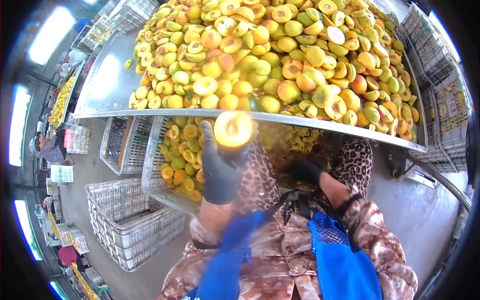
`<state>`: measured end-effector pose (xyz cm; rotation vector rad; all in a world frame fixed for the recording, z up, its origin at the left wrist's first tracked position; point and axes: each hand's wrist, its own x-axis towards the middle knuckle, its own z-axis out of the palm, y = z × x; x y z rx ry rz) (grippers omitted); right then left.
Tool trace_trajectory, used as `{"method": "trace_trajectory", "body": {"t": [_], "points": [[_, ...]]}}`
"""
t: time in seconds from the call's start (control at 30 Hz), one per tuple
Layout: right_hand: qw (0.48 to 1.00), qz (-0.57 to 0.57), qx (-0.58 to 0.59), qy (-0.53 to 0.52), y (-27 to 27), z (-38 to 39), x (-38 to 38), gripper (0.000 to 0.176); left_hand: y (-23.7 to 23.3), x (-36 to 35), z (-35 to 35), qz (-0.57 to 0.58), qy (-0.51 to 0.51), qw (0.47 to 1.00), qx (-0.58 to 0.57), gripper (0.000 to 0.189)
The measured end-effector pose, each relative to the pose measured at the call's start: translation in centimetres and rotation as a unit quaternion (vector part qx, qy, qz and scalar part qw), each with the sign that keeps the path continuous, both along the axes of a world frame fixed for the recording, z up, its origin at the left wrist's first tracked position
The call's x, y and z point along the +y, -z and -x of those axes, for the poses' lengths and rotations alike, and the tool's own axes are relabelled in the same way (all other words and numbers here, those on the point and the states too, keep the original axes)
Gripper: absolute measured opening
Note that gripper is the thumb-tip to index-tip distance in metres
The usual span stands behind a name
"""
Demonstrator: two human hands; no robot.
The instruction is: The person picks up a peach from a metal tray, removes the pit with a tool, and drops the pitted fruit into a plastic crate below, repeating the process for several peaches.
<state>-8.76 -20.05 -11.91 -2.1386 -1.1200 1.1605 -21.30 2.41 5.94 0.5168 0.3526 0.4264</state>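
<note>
My left hand (221, 172), in a dark glove, is raised at the table's front edge and closed around a peach half (233, 129). Its cut orange face with the round centre points up toward me. My right hand (302, 171), also dark-gloved, is lower, between my knees and over a heap of yellow scraps (295, 140); motion blurs its fingers and any object in them. Just beyond both hands, a big pile of peaches (280, 60), many of them halved, covers the metal table (102, 85).
A white crate (152, 172) with peach halves stands left of my legs under the table edge. Other crates (125, 227) are further left. Stacked crates (442, 110) and a curved metal bar (440, 182) are at the right. Other people (52, 147) work along the far left.
</note>
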Motion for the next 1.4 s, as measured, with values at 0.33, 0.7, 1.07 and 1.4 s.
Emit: {"method": "trace_trajectory", "body": {"t": [0.33, 0.7, 1.07, 1.4], "points": [[0.939, -0.279, 0.090, 0.179, -15.9, 3.3, 0.0, 0.027, 1.3, -3.7, -3.1, -0.149, 0.032, 0.987, 0.053, 0.057], [0.908, -0.285, -0.162, 0.259, -13.8, 3.3, -0.5, 0.022, -0.3, -7.6, -3.8, -0.759, -0.071, 0.642, 0.079, 0.041], [0.876, -0.336, -0.105, 0.330, -12.7, 4.4, 0.3, 0.027, -1.5, -10.7, -6.0, -0.492, -0.029, 0.862, 0.118, 0.031], [0.798, -0.488, -0.243, 0.257, -9.1, 2.9, -0.5, 0.016, 1.8, -10.2, -6.8, -0.726, -0.043, 0.687, -0.004, 0.045]]}}
